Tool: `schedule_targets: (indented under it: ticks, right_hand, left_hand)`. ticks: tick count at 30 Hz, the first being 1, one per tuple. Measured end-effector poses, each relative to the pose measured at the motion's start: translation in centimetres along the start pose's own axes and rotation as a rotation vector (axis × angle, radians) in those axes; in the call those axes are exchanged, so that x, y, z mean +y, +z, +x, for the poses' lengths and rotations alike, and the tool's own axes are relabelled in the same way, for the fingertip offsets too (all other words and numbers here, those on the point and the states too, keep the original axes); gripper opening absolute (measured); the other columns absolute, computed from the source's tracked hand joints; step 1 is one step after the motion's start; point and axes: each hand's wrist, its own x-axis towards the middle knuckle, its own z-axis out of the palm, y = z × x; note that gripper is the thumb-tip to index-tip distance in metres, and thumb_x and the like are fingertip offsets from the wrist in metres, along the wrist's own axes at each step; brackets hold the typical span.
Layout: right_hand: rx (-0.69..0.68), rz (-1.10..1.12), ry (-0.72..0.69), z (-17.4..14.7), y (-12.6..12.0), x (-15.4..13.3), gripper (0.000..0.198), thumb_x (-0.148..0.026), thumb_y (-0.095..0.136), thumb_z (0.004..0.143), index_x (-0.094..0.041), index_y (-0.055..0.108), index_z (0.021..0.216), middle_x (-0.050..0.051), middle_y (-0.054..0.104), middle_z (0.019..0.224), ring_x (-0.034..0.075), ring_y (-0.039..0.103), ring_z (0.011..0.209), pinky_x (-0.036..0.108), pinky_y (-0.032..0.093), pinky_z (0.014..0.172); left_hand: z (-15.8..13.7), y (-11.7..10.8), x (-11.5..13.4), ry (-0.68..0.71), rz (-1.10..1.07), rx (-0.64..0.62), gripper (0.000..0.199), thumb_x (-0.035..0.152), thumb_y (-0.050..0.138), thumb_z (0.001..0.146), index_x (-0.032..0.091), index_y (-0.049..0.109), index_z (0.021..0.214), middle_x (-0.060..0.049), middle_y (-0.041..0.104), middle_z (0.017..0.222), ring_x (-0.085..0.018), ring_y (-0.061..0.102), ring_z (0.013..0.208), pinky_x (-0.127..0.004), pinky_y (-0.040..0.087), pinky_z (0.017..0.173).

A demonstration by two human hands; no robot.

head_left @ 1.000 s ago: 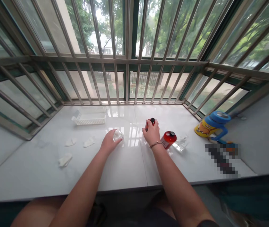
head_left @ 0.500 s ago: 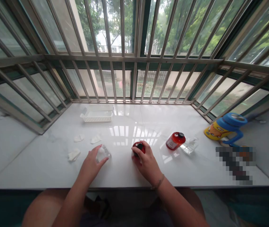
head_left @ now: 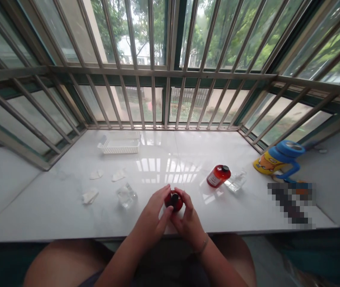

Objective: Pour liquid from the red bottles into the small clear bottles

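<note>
Near the front edge of the white counter, both my hands are wrapped around a red bottle with a black cap [head_left: 174,201]. My left hand [head_left: 155,213] grips its left side, and my right hand [head_left: 189,217] its right side. To the left stands a clear container [head_left: 126,195] with something whitish in it, apart from my hands. Farther right a second red bottle [head_left: 218,176], with a pale label and black cap, rests tilted against a clear container [head_left: 235,181].
Several crumpled white pieces [head_left: 90,196] lie at the left. A white perforated basket [head_left: 119,148] stands at the back left. On the right is a yellow and blue jug with a handle [head_left: 279,157], with a blurred-out patch in front. Metal window bars [head_left: 158,73] close off the back.
My left hand has let go of the clear container and moved right onto the red bottle. My right hand has drawn the bottle slightly toward me.
</note>
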Motion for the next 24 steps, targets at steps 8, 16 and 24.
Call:
schedule_targets:
  ticks: [8, 16, 24]
  right_hand:
    - [0.004, 0.034, 0.116, -0.2, 0.4, 0.5, 0.083, -0.027, 0.075, 0.096, -0.03, 0.03, 0.166, 0.018, 0.058, 0.154, 0.034, 0.063, 0.14, 0.058, 0.06, 0.112]
    - [0.009, 0.06, 0.09, 0.4, 0.0, 0.2, 0.077, -0.023, 0.075, 0.094, -0.032, 0.039, 0.162, 0.015, 0.061, 0.15, 0.034, 0.062, 0.138, 0.06, 0.059, 0.112]
    - [-0.007, 0.066, 0.072, 0.1, 0.1, 0.6, 0.069, -0.027, 0.075, 0.095, -0.032, 0.043, 0.157, 0.015, 0.058, 0.153, 0.034, 0.059, 0.143, 0.059, 0.058, 0.113]
  left_hand:
    - [1.3, 2.1, -0.8, -0.149, -0.179, 0.017, 0.035, 0.028, 0.055, 0.107, 0.03, 0.068, 0.139, -0.009, 0.063, 0.156, -0.029, 0.058, 0.147, -0.053, 0.048, 0.125]
    - [1.8, 2.3, 0.1, -0.278, -0.283, 0.121, 0.015, 0.021, 0.07, 0.093, 0.026, 0.071, 0.107, -0.009, 0.074, 0.137, -0.029, 0.069, 0.131, -0.051, 0.055, 0.115]
    - [1.6, 2.7, 0.2, -0.257, -0.238, 0.085, 0.049, 0.023, 0.078, 0.089, 0.031, 0.066, 0.135, -0.01, 0.065, 0.151, -0.031, 0.061, 0.143, -0.054, 0.049, 0.122]
